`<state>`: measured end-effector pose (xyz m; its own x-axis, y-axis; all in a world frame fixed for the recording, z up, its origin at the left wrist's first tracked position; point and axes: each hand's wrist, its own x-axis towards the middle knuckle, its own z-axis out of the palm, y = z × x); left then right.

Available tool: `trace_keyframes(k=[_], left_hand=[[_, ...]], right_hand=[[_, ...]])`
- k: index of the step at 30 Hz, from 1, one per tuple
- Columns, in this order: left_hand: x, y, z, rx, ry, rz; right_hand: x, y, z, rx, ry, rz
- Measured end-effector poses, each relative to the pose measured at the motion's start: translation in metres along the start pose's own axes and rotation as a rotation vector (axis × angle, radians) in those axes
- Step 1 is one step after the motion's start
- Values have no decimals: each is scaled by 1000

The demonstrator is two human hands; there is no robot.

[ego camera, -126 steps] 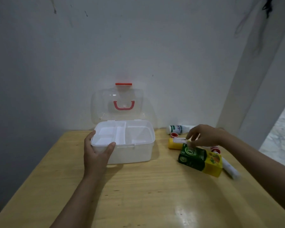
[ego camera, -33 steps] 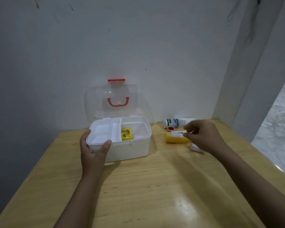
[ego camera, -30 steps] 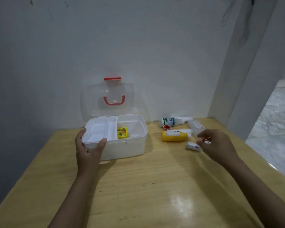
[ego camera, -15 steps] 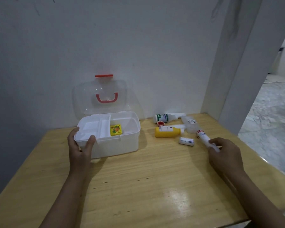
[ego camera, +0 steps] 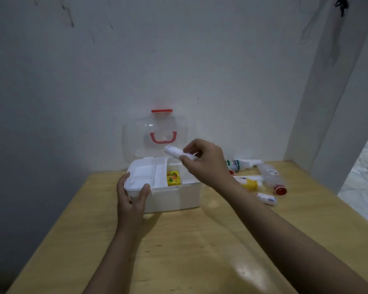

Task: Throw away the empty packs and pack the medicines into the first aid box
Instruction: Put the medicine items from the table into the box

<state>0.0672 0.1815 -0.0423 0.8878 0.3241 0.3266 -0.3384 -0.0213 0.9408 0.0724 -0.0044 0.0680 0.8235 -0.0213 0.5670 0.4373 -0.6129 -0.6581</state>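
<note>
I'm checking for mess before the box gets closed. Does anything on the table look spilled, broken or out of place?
No spill or damage shows. The bottles right of the first aid box all lie on their sides, among them a yellow bottle and a clear one with a red cap. A small loose red cap lies beside them.

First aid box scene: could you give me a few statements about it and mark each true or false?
1. The first aid box has its clear lid open. True.
2. The right hand is empty. False: it holds a white tube above the box.
3. A yellow pack lies inside the box. True.
4. The left hand rests flat on the table. False: it grips the box's front corner.
</note>
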Motion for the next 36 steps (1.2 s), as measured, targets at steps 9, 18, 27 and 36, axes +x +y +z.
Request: trace_keyframes(k=[9,18,27,36], left_hand=[[0,0,-3,-12,-2,-6],[3,-4,-5,8,-3,29],[5,-6,-3,8,16,29],[3,-2,2,55,44,30]], right_hand=[[22,-1,78,-229,-233,-27],[16,1,79,-191,-346,-26],[13,92,-34,-250,-89,182],[-9,174,-103,-587,-371,438]])
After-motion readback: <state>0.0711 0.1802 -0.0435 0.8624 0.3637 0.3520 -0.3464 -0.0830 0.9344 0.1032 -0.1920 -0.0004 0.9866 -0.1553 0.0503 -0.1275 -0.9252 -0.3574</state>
